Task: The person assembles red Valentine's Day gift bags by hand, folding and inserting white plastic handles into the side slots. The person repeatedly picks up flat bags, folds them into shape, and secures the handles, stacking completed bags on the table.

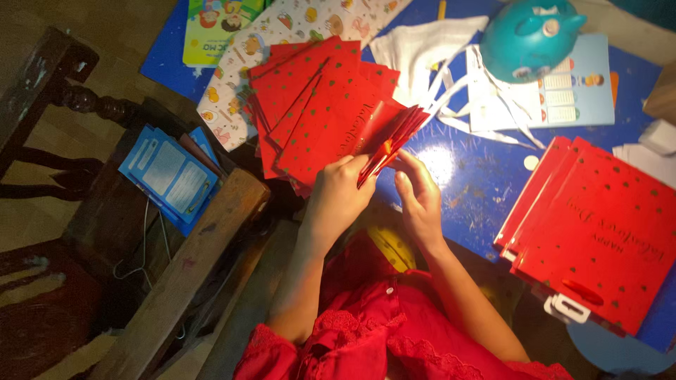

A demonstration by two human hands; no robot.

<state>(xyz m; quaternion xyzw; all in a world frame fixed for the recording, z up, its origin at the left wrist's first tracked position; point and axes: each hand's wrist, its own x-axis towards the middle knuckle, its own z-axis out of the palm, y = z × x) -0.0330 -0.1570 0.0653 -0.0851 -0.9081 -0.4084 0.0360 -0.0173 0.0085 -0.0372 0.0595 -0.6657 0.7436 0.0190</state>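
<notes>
My left hand (338, 200) and my right hand (420, 199) together grip a folded red paper piece (391, 136) with small dark dots, held edge-on above the blue table (479, 176). Just behind it lies a fanned pile of the same red dotted sheets (317, 98). At the right a second stack of red dotted paper bags (598, 225) rests flat, with a red handle and a white clip at its near edge. My red sleeves fill the bottom of the view.
A teal helmet-shaped thing (528, 35) sits on a pale printed card (577, 91) at the back. White cloth with strips (429, 53), patterned wrapping paper (282, 35), blue leaflets (169, 176) on a wooden chair (183, 274).
</notes>
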